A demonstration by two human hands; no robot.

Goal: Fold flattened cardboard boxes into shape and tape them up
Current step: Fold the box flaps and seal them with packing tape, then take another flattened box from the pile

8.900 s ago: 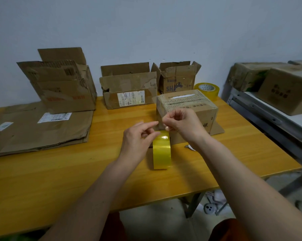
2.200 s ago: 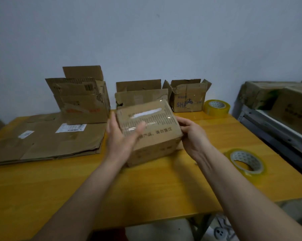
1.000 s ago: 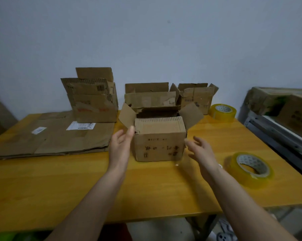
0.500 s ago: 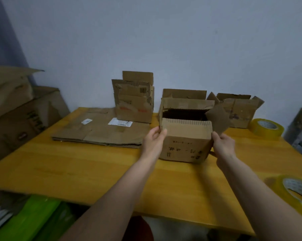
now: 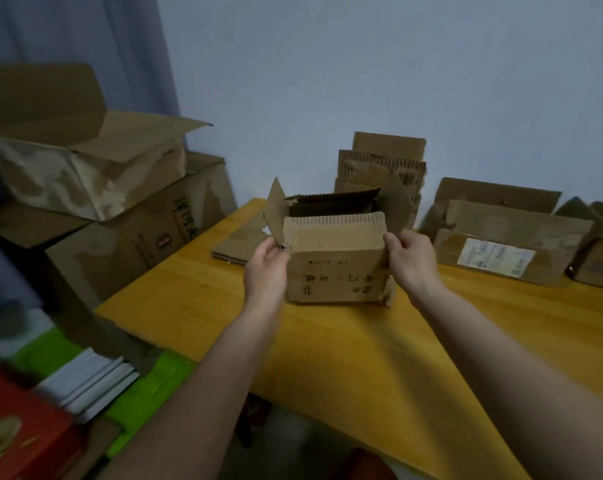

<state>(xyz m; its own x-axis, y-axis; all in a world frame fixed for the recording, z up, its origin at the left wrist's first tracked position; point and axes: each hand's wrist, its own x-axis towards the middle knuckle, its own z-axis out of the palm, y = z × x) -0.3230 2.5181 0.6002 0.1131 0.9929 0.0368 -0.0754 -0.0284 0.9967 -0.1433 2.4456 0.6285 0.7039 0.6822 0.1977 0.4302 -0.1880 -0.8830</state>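
Cardboard box (image 5: 334, 268), top flaps open, sits between your hands over the desk (image 5: 379, 358). Your left hand (image 5: 265, 268) and right hand (image 5: 412, 261) curl their fingers round its two near corners.

I see bare desk (image 5: 379, 358) from six o'clock up to the held box (image 5: 334, 265), room enough for my hands (image 5: 267, 268) to draw back. At twelve a tall opened carton (image 5: 383, 168) blocks the far edge; at two a long labelled carton (image 5: 501, 244) walls the right; at ten flattened cardboard (image 5: 237, 245) lies low; stacked big boxes (image 5: 102, 202) crowd nine.
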